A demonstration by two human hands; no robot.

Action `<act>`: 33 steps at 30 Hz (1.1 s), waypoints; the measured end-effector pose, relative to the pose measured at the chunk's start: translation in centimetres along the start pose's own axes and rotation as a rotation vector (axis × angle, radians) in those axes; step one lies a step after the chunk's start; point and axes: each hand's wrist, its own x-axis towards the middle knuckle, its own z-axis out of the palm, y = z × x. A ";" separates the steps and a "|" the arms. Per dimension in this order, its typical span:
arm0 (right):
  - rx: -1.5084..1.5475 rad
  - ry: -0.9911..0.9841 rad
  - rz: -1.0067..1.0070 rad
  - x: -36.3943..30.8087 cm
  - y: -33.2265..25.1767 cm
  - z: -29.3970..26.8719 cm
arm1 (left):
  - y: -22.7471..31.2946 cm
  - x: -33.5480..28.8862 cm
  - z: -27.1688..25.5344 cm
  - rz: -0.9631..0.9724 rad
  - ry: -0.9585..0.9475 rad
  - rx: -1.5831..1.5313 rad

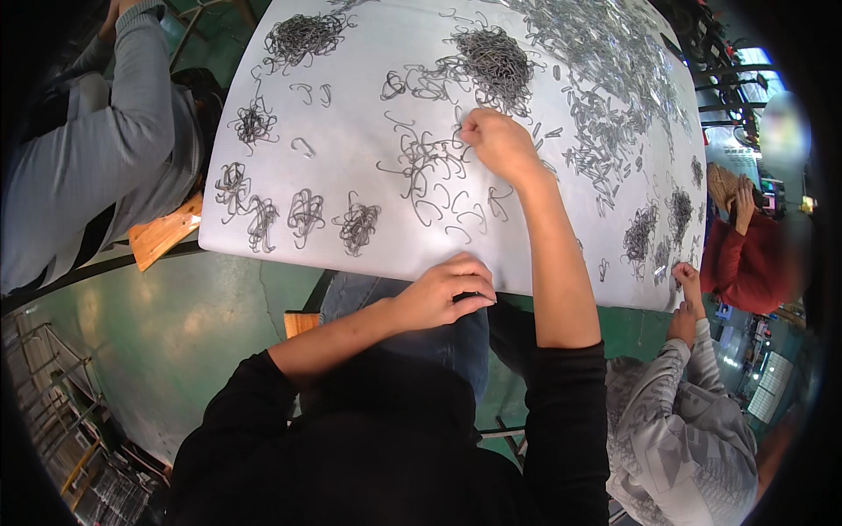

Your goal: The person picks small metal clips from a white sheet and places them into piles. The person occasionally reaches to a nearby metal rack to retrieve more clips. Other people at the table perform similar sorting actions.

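My right hand (502, 147) reaches over the white tabletop (338, 167), its fingers pinched together beside a loose scatter of bent metal wire hooks (427, 165). Whatever sits between those fingertips is too small to make out. At the near edge of the table rests my left hand (449, 291), fingers curled in and thumb against them; what it holds, if anything, is hidden. A few single hooks (467, 215) lie between my two hands. Just beyond the right hand rises a dense heap of dark hooks (495, 66).
Small bunches of hooks (358, 228) line the near left edge; another pile (305, 39) lies far left. Short metal pieces (605, 96) spread across the far right. A person in grey (105, 158) sits left; on the right are a person in patterned grey (675, 430) and one in red (745, 263).
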 end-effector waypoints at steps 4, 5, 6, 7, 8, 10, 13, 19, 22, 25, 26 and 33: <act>0.824 -0.160 0.341 -2.9 1.7 -1.2 | 0.8 -0.1 0.2 -0.052 0.014 0.023; 0.979 -0.148 0.348 -4.4 2.1 -1.4 | 1.0 -0.1 0.4 -0.061 0.010 0.037; 1.108 -0.108 0.334 -6.0 2.3 -1.5 | 1.2 0.0 0.6 -0.046 0.023 0.053; 1.222 -0.057 0.338 -7.9 2.3 -1.4 | 1.3 0.0 0.8 -0.033 0.033 0.067; 1.332 0.003 0.349 -9.8 2.1 -1.1 | 1.4 0.0 1.0 -0.022 0.045 0.084; 1.304 0.171 0.355 -14.2 1.1 -0.7 | 1.8 0.1 1.4 -0.039 0.050 0.105; 1.294 0.440 0.385 -21.0 -1.7 0.3 | 2.2 0.0 1.9 -0.039 0.046 0.138; 1.296 0.764 0.444 -27.6 -5.7 3.0 | 3.2 0.0 2.8 -0.081 0.038 0.172; 1.303 0.851 0.448 -28.0 -5.6 3.6 | 3.6 0.3 3.5 -0.075 0.030 0.206; 1.274 0.920 0.438 -28.0 -5.7 3.8 | 4.0 0.7 4.0 -0.079 0.048 0.223; 1.263 0.946 0.436 -28.0 -5.8 3.8 | 4.0 0.7 4.2 -0.099 0.057 0.232; 1.201 1.103 0.437 -27.9 -6.3 4.4 | 3.9 1.0 5.2 -0.057 0.092 0.290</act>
